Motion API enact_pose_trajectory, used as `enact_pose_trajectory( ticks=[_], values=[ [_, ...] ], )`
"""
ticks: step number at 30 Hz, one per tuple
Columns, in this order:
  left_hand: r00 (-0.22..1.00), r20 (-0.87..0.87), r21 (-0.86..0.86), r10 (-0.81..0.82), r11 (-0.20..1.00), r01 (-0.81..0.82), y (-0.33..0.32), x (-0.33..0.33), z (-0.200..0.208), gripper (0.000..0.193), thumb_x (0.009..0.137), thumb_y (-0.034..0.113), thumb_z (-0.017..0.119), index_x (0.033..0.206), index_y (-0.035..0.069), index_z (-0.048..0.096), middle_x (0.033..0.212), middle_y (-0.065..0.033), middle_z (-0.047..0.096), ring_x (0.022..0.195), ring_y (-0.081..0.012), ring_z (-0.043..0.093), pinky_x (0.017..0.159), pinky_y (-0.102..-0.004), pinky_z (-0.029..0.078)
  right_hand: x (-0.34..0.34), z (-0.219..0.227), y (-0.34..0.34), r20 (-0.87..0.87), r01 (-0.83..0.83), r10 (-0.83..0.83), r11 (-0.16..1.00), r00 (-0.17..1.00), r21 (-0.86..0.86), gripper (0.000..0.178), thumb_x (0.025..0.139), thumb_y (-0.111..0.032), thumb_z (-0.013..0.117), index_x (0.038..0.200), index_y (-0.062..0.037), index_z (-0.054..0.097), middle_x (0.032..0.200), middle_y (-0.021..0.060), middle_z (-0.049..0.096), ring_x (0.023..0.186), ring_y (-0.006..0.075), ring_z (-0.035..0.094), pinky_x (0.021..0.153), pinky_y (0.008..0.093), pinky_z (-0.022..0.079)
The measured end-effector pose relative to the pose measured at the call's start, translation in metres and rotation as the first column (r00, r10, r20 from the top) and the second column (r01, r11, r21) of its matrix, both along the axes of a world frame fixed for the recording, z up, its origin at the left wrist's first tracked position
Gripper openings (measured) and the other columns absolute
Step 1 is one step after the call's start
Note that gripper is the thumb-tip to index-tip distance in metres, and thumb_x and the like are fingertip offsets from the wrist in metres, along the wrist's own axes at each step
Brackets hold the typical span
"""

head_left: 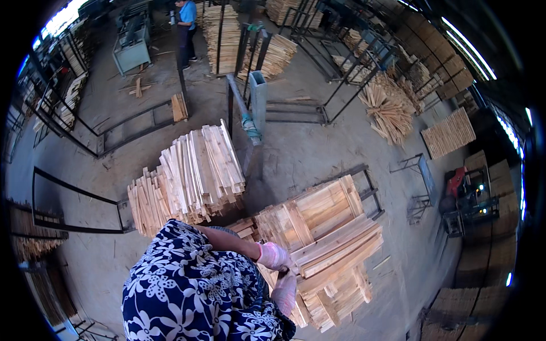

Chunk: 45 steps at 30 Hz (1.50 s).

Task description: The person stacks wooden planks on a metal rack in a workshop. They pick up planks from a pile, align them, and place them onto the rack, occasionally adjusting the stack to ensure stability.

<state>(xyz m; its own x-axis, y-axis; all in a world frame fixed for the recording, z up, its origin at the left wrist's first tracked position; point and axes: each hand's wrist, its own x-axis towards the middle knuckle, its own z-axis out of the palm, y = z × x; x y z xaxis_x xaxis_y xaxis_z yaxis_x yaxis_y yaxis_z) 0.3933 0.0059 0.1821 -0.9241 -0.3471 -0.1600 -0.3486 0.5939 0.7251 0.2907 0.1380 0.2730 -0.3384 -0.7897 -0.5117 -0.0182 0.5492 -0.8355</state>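
Observation:
Both my hands wear pale pink gloves and meet at the left end of a layer of long wooden boards (341,244). My left hand (274,256) is closed on a board's end, its arm reaching across from the left. Just below it, my right hand (284,294) closes at the same end, its fingers partly hidden. A small dark patch shows between the two hands. The boards lie across a larger stack of wooden pieces (327,213), where wide panels and crosswise strips show above and below them.
Left of the stack stands a tall pile of wood strips (196,167), next to a metal post (257,102). A black metal frame (77,193) rises at the left. Farther off are a person in blue (187,23), a grey-green machine (132,50) and a loose strip heap (387,111).

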Motion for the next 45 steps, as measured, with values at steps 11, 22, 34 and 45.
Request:
enact_pose_trajectory(
  ticks=[11, 22, 34, 45],
  values=[
    [0.951, 0.025, 0.064, -0.307, 0.950, 0.305, -0.002, -0.006, 0.060, 0.032, 0.095, 0.034, 0.062, 0.117, 0.011, 0.063, 0.111, -0.0164, 0.069, 0.104, -0.0399, 0.066, 0.090, -0.0514, 0.052, -0.019, -0.010, 0.043, -0.465, -0.292, 0.271, 0.956, 0.843, 0.029, 0.042, 0.103, -0.024, 0.047, 0.138, 0.0004, 0.051, 0.126, 0.0258, 0.064, 0.121, 0.0385, 0.060, 0.102, 0.0419, 0.047],
    [0.957, -0.054, 0.055, -0.287, 0.956, 0.290, 0.005, -0.010, 0.033, 0.032, 0.091, 0.031, 0.066, 0.113, 0.008, 0.063, 0.108, -0.0153, 0.069, 0.102, -0.0378, 0.067, 0.089, -0.0484, 0.053, -0.018, -0.021, 0.058, -0.705, -0.429, 0.314, 0.903, 0.636, 0.015, 0.044, 0.095, -0.010, 0.048, 0.138, 0.0002, 0.048, 0.127, 0.0269, 0.061, 0.121, 0.0402, 0.059, 0.103, 0.0421, 0.048],
    [0.984, 0.041, -0.117, -0.175, 0.977, 0.178, -0.020, -0.018, 0.032, 0.021, 0.085, 0.017, 0.065, 0.106, 0.015, 0.070, 0.108, -0.0112, 0.069, 0.103, -0.0349, 0.067, 0.090, -0.0474, 0.053, 0.009, -0.005, 0.022, -0.304, -0.114, 0.108, 0.993, 0.947, -0.003, 0.041, 0.105, -0.021, 0.049, 0.143, -0.0068, 0.046, 0.140, 0.0222, 0.055, 0.115, 0.0386, 0.062, 0.099, 0.0404, 0.049],
    [0.898, 0.204, 0.197, -0.390, 0.915, 0.353, -0.050, -0.032, 0.022, 0.033, 0.095, 0.037, 0.063, 0.115, 0.011, 0.067, 0.112, -0.0156, 0.069, 0.105, -0.0335, 0.067, 0.089, -0.0460, 0.053, 0.011, 0.005, 0.035, -0.719, -0.430, 0.599, 0.786, 0.352, 0.445, 0.046, 0.101, -0.025, 0.059, 0.141, -0.0056, 0.046, 0.105, 0.0184, 0.063, 0.101, 0.0338, 0.063, 0.099, 0.0449, 0.047]
  ],
)
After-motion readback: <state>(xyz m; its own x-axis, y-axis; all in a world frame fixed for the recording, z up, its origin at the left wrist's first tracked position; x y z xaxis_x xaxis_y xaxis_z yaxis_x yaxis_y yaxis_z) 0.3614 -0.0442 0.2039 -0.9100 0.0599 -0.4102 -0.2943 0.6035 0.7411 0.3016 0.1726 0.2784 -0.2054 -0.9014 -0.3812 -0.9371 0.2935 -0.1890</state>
